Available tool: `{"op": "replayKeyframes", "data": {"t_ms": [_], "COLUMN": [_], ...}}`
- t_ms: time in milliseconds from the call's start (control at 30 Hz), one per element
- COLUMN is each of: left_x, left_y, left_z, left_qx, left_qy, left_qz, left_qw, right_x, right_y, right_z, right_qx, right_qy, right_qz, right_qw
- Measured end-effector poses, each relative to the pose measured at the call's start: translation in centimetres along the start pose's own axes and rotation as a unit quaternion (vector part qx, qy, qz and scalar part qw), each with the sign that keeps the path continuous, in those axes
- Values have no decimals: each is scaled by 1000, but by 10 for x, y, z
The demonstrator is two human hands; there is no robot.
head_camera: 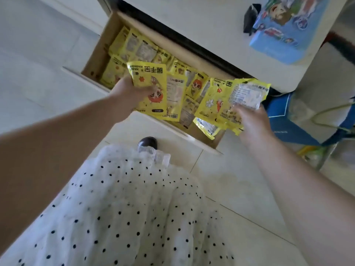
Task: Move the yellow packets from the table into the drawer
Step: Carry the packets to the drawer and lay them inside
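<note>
Nearly done, I'd say: the open drawer [92, 60] is heaped with yellow hand-warmer packets [138, 48]. Left hand [128, 93] grips one packet [148, 87] over the drawer's front edge; right hand [247, 120] clutches a bunch [230, 100] above its right corner. No packets show on the white tabletop [201, 25].

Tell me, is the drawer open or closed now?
Open. The drawer is pulled out from under the table, and yellow packets lie visible inside it.

Glossy yellow plastic cartoon-printed packets [148, 87] fan out, held above the open pale wooden drawer [96, 54], more heaped inside.
</note>
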State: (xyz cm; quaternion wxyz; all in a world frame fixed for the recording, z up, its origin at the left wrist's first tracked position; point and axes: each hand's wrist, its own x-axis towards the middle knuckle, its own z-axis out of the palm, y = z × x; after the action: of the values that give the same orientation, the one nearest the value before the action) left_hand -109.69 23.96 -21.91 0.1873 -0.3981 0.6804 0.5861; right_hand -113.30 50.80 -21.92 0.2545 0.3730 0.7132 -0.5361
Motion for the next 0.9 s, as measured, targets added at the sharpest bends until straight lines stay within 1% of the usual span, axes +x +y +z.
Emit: {"op": "replayKeyframes", "data": {"t_ms": [100,200,267,400,500,667,767,833,900], "left_x": [47,84,104,125,131,143,148,147,146], "left_y": [-10,-22,-35,-50,-54,-65,-68,-68,-68], "left_z": [10,22,28,33,38,52,55,57,58], "left_qx": [44,89,109,123,125,157,212,287,373], "left_qy": [-43,-85,-106,-138,-130,-97,-72,-52,-35], "left_qz": [-7,-32,-47,-57,-66,-63,-47,-24,-5], "left_qw": [998,992,987,981,981,981,973,956,927], "right_x": [37,71,87,107,114,119,116,114,110], "right_y": [15,37,54,76,79,91,93,93,91], "right_z": [24,43,55,70,75,83,85,84,80], "right_qx": [-3,-11,-41,-56,-48,-71,-121,-145,-164], "right_qy": [-29,-55,-75,-46,-18,16,-5,-22,-40], "right_qz": [19,53,49,54,43,-16,-39,-45,-39], "right_qw": [999,997,995,996,998,997,992,988,985]}}
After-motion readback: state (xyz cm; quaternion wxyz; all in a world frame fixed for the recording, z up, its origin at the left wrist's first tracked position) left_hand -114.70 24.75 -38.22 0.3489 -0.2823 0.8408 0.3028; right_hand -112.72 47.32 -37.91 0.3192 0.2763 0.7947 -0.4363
